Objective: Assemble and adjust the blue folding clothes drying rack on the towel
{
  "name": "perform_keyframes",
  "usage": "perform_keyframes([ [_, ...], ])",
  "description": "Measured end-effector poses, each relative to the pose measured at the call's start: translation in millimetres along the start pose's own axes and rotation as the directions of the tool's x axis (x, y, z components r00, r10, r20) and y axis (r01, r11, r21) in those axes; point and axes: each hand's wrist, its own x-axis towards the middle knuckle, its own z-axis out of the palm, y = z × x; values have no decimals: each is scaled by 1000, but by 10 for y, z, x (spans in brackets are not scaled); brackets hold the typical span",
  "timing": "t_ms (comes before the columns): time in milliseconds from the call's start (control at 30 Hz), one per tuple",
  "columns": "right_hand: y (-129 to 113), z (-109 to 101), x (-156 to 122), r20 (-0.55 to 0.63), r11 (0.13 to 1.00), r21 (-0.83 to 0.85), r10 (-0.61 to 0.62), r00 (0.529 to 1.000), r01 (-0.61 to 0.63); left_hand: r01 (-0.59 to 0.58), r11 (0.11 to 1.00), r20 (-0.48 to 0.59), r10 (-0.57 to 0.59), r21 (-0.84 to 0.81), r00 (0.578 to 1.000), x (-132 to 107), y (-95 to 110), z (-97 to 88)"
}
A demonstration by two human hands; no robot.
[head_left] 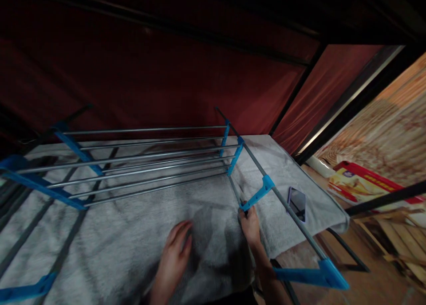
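Observation:
A rack frame of grey metal tubes [143,156] and blue plastic brackets lies across a table covered with a grey cloth [149,234]. My right hand [250,225] is closed around the lower end of a blue bracket [258,195], where it meets a thin tube. My left hand [176,249] hovers over the cloth, fingers loosely curled and apart from the thumb, holding nothing. Another blue bracket [309,276] juts from the near end of the long right-hand tube [296,216]. At the lower left, a blue bracket [28,288] sits on a dark tube.
A phone [297,204] lies on the cloth beyond the right-hand tube. Dark red sheeting [159,74] hangs behind the table. To the right are a red and yellow box [362,183], a wooden pallet [399,234] and a corrugated wall [376,127].

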Motion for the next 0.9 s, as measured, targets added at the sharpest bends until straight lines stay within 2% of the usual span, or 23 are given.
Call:
perform_keyframes([
  [100,14,-1,-42,-2,999,-46,-23,1000,22,-92,995,136,86,39,987,941,170,593],
  [167,10,0,-77,-12,996,-82,-30,999,29,-140,986,266,112,90,957,1452,312,892],
  [233,9,2,-101,-19,994,-107,-36,999,34,-137,983,322,91,125,942,1812,430,1104],
  [300,25,7,-106,-15,992,-116,-47,999,45,-142,979,341,86,144,936,2049,508,1241],
  [467,128,38,-82,-12,988,-152,-30,999,28,-132,982,393,69,136,917,2466,547,1366],
  [600,178,38,-108,-5,982,-191,-9,1000,8,-158,987,475,125,30,871,2725,454,1387],
  [733,163,-31,-143,-2,971,-237,-22,1000,21,-153,986,502,165,-66,849,2814,342,1410],
  [900,142,-133,-151,19,967,-254,35,999,-29,-75,989,524,131,-126,842,2799,270,1465],
])
